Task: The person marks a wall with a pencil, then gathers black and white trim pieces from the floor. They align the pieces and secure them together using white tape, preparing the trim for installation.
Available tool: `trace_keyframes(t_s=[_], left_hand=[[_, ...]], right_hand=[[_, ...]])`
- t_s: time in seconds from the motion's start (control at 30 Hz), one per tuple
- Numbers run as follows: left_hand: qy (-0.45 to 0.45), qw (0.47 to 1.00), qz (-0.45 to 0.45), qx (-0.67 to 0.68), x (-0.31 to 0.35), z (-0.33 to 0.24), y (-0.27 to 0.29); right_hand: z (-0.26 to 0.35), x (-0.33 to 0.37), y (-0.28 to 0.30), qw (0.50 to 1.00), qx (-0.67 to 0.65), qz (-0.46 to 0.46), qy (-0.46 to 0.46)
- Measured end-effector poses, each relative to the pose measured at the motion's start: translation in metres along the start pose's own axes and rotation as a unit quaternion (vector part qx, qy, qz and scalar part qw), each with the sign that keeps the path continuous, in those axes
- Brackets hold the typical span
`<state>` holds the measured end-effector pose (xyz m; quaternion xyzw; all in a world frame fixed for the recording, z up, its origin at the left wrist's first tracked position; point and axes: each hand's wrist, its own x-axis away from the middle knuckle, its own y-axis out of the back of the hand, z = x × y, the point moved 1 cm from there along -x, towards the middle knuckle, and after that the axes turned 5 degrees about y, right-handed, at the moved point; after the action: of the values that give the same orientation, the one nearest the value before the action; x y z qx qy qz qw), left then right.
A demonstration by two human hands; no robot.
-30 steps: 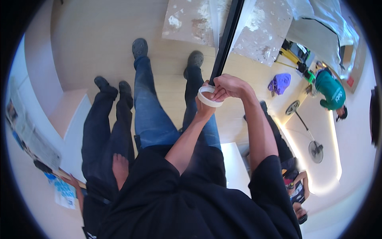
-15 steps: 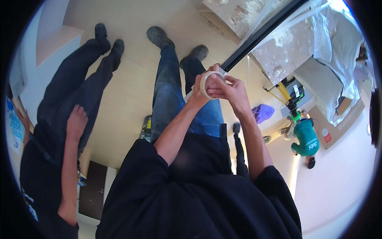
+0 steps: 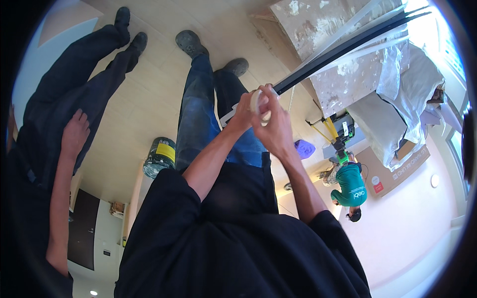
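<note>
Tape roll: a pale roll of masking tape (image 3: 257, 102) sits high in the middle of the view, held between both hands right at the near end of a long black bar (image 3: 343, 49).
Left hand: the left hand (image 3: 244, 113) is curled shut around the roll's left side.
Right hand: the right hand (image 3: 276, 130) is closed over the roll from the right and below, fingers (image 3: 267, 98) wrapped across its rim.
Black bar: runs slanting from the hands to the upper right, over a paint-spattered board (image 3: 343, 74).
Packages and labels: a dark round can (image 3: 160, 157) with a yellow label stands left of the jeans leg (image 3: 198, 114); a brown cardboard box (image 3: 397, 166) with a small red mark lies at right; clear plastic sheeting (image 3: 407, 79) is draped by the board.
People nearby: a person in dark trousers (image 3: 79, 74) stands at left, one hand (image 3: 74, 134) hanging; another in a green shirt (image 3: 350, 185) is farther off at right.
Surface and room: pale wood floor (image 3: 149, 99), pinkish wall (image 3: 417, 218), and a purple object (image 3: 304, 148) near a yellow tool (image 3: 328, 126).
</note>
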<state>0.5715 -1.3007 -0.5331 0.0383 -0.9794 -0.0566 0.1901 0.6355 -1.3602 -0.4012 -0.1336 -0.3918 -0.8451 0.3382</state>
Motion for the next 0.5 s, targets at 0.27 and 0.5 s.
trace_keyframes(t_s=[0.27,0.5], left_hand=[[-0.009,0.963,0.032,-0.268,0.000,0.003,-0.007],[0.032,0.959,0.014,-0.282,-0.003,-0.001,-0.005]], right_hand=[[-0.016,-0.083,0.032,0.957,-0.224,0.177,-0.043],[-0.039,-0.151,-0.020,0.952,-0.159,0.255,-0.052]])
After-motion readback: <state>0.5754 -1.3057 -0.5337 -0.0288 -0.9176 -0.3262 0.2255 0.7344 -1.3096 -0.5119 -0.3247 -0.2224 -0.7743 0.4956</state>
